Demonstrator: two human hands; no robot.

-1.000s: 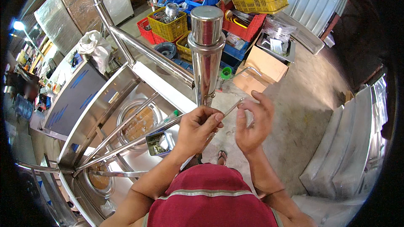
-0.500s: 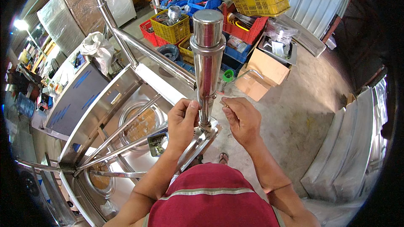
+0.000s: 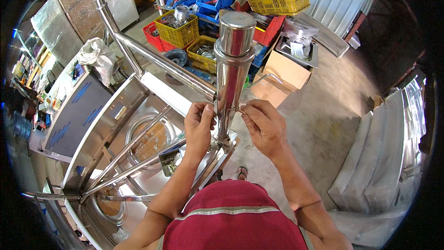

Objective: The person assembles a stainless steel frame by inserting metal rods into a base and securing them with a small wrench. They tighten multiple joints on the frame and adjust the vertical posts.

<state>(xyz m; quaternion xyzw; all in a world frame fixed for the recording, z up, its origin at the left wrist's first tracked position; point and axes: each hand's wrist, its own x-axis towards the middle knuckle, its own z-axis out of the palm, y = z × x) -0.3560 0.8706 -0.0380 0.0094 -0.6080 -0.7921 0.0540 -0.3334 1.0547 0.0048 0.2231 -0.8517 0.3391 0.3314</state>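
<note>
A polished metal leg (image 3: pixel 230 83) stands upright between my hands, with a collar and a round capped end on top. My left hand (image 3: pixel 200 129) is closed at the left side of the leg, fingers curled. Whatever it may hold is hidden. On the other side, my right hand (image 3: pixel 266 127) is in a pinch, its fingertips at the leg's side around something small and thin that I cannot make out. The leg rises from a corner of an overturned stainless steel frame (image 3: pixel 180 93). A small metal tray (image 3: pixel 167 163) of loose small parts rests on the frame, left of my left forearm.
Yellow crates (image 3: pixel 177 30), blue bins (image 3: pixel 213 2) and an open cardboard box (image 3: pixel 280 76) stand beyond the leg. Long wrapped panels (image 3: pixel 370 157) line the right side. Metal tubes (image 3: pixel 125 166) cross the frame at left. A bent rod (image 3: pixel 268 76) lies by the box.
My right hand's fingertips have come closer to the leg, now meeting its side. The leg looks larger and leans slightly right in view, while the background has shifted left.
</note>
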